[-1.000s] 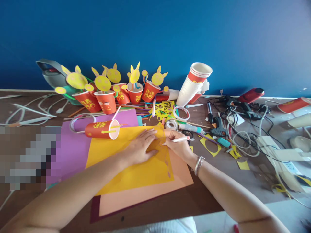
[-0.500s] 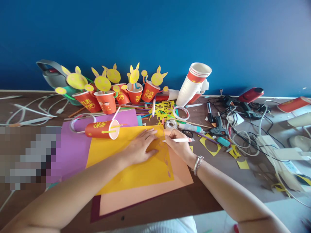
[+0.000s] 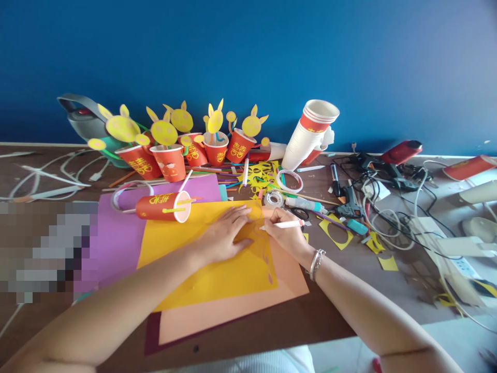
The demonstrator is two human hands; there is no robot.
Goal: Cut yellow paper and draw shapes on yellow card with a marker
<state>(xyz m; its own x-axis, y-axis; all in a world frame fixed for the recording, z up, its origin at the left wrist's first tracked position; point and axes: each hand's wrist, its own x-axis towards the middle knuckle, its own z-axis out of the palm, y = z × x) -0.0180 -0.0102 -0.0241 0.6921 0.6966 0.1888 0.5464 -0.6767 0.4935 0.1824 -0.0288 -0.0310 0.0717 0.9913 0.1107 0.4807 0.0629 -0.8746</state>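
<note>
My left hand [image 3: 224, 235] lies spread on a yellow-orange sheet [image 3: 217, 277], its fingers apart and nothing in them. Near the sheet's right edge, my right hand [image 3: 286, 232] grips a white marker [image 3: 289, 224], whose tip is at the paper. Faint curved outlines run down that edge. Under the yellow sheet are a peach sheet [image 3: 209, 321] and a purple sheet [image 3: 116, 243]. A red paper cup [image 3: 157, 206] with sticks lies on its side left of my left hand.
Red cups with yellow animal heads [image 3: 170, 161] stand along the blue wall, beside stacked white cups [image 3: 301, 147]. Tape [image 3: 274, 199], yellow scraps [image 3: 337, 232], a glue gun [image 3: 349, 204] and tangled cables [image 3: 392, 223] lie at the right. A pixelated patch covers the left edge.
The marker in my right hand has tilted slightly, its back end a little further left. My left hand and the sheets have stayed in place.
</note>
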